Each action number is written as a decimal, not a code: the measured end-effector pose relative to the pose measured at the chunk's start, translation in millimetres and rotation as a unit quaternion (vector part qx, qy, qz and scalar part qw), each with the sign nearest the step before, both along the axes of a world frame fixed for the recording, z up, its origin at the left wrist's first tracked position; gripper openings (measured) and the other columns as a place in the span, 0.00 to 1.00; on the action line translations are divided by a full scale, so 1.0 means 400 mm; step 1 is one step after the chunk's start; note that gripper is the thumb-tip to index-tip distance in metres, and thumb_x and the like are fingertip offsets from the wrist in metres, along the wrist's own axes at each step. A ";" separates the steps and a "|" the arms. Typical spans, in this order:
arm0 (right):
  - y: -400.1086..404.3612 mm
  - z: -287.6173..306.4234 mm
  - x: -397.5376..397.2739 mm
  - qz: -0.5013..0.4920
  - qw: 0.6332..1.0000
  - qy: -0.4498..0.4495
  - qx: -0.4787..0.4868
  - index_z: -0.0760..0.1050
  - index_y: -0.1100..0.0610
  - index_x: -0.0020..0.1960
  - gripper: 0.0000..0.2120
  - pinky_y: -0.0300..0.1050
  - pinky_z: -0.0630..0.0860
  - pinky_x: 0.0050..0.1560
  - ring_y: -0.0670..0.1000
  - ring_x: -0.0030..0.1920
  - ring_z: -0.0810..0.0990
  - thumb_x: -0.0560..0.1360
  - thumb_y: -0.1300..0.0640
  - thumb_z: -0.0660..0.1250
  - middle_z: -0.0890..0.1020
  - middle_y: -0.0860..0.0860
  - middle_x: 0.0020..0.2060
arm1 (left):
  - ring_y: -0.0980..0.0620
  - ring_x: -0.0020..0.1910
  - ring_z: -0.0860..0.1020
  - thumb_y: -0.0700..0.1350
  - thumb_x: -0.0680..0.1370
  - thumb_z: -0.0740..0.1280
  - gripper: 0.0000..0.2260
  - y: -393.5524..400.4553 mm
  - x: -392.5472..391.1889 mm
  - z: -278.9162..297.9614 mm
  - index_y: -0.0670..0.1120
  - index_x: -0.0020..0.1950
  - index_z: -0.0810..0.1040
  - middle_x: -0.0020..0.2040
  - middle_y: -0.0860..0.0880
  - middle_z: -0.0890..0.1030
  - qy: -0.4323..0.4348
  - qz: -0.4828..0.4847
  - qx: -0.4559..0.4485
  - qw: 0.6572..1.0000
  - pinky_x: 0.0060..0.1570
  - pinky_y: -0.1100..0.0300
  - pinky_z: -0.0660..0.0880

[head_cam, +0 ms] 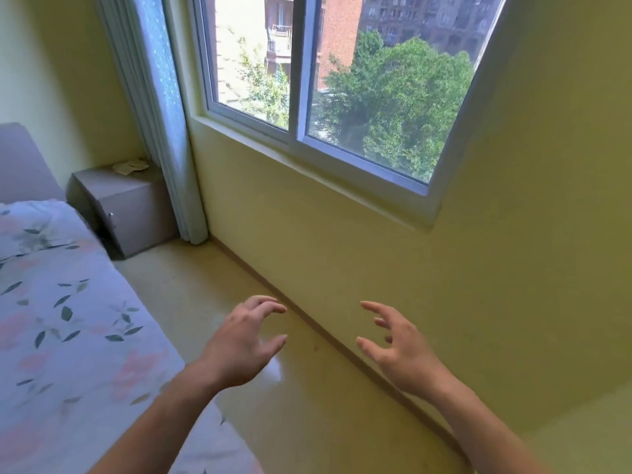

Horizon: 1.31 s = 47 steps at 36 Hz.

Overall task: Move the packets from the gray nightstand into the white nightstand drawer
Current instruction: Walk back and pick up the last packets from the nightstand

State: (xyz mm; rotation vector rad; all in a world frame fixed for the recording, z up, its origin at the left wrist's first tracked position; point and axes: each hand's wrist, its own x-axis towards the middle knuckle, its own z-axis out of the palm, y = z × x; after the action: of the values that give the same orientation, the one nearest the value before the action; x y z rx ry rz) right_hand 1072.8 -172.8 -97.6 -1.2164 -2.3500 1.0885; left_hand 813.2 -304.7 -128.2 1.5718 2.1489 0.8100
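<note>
Packets point(131, 165) sit on the gray nightstand point(126, 203) far left, by the curtain point(160, 131). Left hand point(239, 347) and right hand point(400, 350) hover empty, fingers loosely spread, well short; left's nearer. White nightstand isn't visible.

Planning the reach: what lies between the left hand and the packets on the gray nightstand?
In the head view, only bare floor lies between the left hand and the gray nightstand; the packets lie on top. The bed flanks that path.
</note>
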 end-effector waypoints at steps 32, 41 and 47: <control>0.790 -0.019 -1.197 0.415 0.909 0.011 0.027 0.67 0.42 0.74 0.29 0.45 0.68 0.73 0.42 0.71 0.69 0.76 0.48 0.72 0.68 0.39 0.73 | 0.56 0.76 0.63 0.57 0.76 0.72 0.24 0.291 -0.689 -0.062 0.62 0.71 0.70 0.77 0.61 0.62 -0.016 0.461 -0.068 0.885 0.73 0.57 0.62; 0.911 0.005 -1.612 0.391 0.920 0.027 0.019 0.69 0.43 0.73 0.28 0.45 0.69 0.72 0.41 0.68 0.72 0.75 0.48 0.72 0.73 0.40 0.69 | 0.55 0.76 0.63 0.56 0.77 0.71 0.25 0.428 -1.130 -0.001 0.62 0.72 0.70 0.78 0.62 0.60 0.011 0.430 -0.068 0.900 0.73 0.57 0.63; 1.011 -0.012 -1.864 0.395 0.918 0.023 0.011 0.69 0.42 0.73 0.27 0.44 0.69 0.72 0.39 0.67 0.71 0.76 0.48 0.72 0.71 0.36 0.67 | 0.59 0.74 0.63 0.57 0.77 0.70 0.23 0.586 -1.373 0.035 0.63 0.71 0.69 0.77 0.64 0.61 0.012 0.411 -0.032 0.911 0.72 0.62 0.61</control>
State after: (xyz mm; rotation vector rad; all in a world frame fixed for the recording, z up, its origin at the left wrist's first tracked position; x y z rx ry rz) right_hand 327.2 231.7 -102.5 -0.1709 -2.8658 1.2616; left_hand 264.0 -70.4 -114.3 0.5825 2.8322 0.9202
